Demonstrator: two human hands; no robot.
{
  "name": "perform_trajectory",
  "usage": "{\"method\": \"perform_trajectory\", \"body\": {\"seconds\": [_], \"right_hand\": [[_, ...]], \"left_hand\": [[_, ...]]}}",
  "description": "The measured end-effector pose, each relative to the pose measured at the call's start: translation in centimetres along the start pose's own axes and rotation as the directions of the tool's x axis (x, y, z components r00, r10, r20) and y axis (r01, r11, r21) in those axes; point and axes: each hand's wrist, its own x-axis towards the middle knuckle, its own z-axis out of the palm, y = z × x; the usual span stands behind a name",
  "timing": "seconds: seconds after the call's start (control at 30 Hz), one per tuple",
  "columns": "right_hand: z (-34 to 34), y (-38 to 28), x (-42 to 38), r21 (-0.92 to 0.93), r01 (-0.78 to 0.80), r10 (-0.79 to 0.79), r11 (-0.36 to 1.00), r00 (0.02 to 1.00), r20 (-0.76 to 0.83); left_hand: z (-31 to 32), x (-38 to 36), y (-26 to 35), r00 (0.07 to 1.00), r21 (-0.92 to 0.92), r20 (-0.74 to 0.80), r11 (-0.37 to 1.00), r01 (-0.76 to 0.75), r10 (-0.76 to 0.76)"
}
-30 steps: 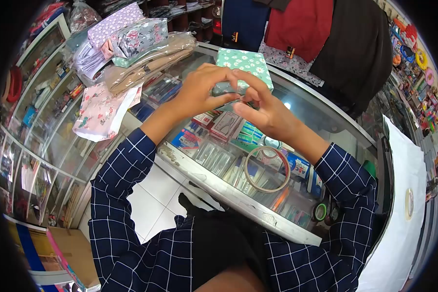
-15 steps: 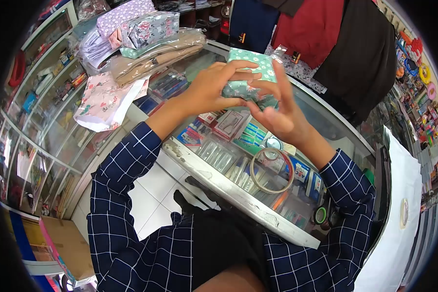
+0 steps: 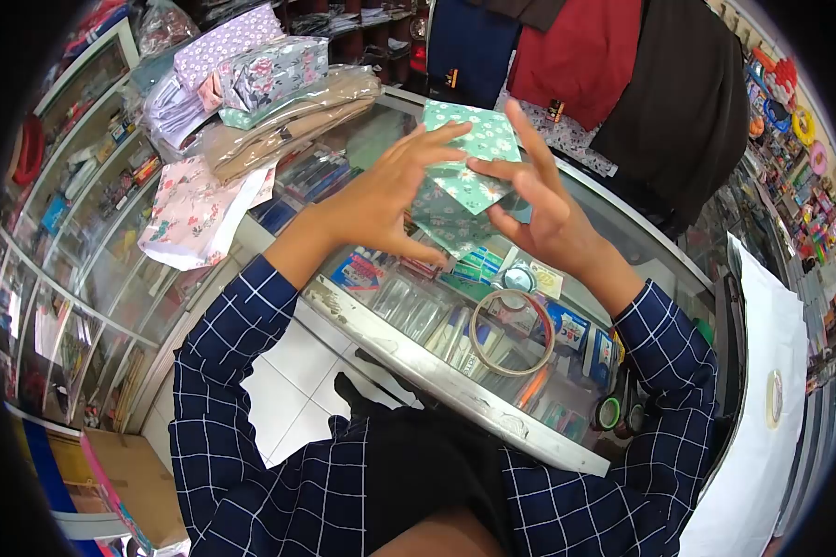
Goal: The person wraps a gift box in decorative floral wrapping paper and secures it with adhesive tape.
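A small box in green daisy-patterned paper stands over the glass counter, with a pointed paper flap hanging down its near side. My left hand is at its left, fingers spread, fingertips on the paper and thumb stretched out below. My right hand pinches the paper at the right side, with its index finger raised. A roll of clear tape lies on the glass, nearer to me than the box. The underside of the box is hidden.
Floral wrapped parcels and plastic-bagged brown cloth are piled at the back left, beside pink floral paper. Dark and red garments hang behind. White sheets stand at the right. Green tape and scissors lie near the front edge.
The paper flap now hangs down in a point on the near side. My left hand has opened and its thumb has moved down off the box; my right fingers have closed on the paper.
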Motion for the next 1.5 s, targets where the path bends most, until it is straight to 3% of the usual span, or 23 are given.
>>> {"method": "perform_trajectory", "body": {"seconds": [0.03, 0.13, 0.23, 0.27, 0.37, 0.6, 0.9, 1.3, 1.5], "right_hand": [[-0.2, 0.0, 0.0, -0.021, -0.004, 0.004, 1.000, 1.000, -0.005], [-0.6, -0.2, 0.2, -0.093, -0.009, 0.007, 0.996, 1.000, -0.029], [-0.6, 0.1, 0.1, -0.081, -0.054, 0.044, 0.995, 0.992, -0.121], [-0.6, 0.3, 0.0, -0.069, -0.056, 0.046, 0.996, 0.988, -0.144], [-0.5, 1.0, -0.2, -0.055, -0.017, 0.006, 0.998, 0.983, -0.186], [-0.4, 1.0, -0.4, 0.005, -0.045, 0.045, 0.999, 0.975, -0.220], [0.0, 0.7, -0.3, 0.136, -0.063, 0.095, 0.989, 0.965, -0.246], [0.0, 0.3, -0.6, 0.291, -0.133, 0.200, 0.947, 0.956, -0.215], [0.2, 0.6, -0.8, 0.186, -0.078, 0.110, 0.979, 0.979, -0.170]], "left_hand": [[0.2, -0.1, -0.4, 0.999, -0.062, -0.041, 0.998, -0.011, 0.008], [0.4, -0.3, -0.3, 0.998, 0.047, 0.011, 0.997, -0.056, 0.056], [1.6, 0.2, -0.9, 0.971, -0.086, -0.193, 0.983, -0.160, 0.141], [1.3, -0.7, -0.4, 0.996, -0.070, -0.089, 0.997, 0.016, -0.022], [0.6, 0.1, 1.3, 0.995, 0.200, 0.092, 0.978, -0.052, 0.034], [1.2, 0.3, 1.8, 1.000, 0.147, -0.025, 0.989, 0.017, -0.013], [1.6, -0.1, 0.6, 0.995, 0.315, -0.064, 0.947, -0.056, 0.080], [1.6, 0.2, 0.6, 0.994, 0.242, -0.085, 0.970, -0.038, 0.061], [2.1, -0.1, -0.6, 0.990, 0.094, -0.136, 0.995, -0.025, 0.038]]}}
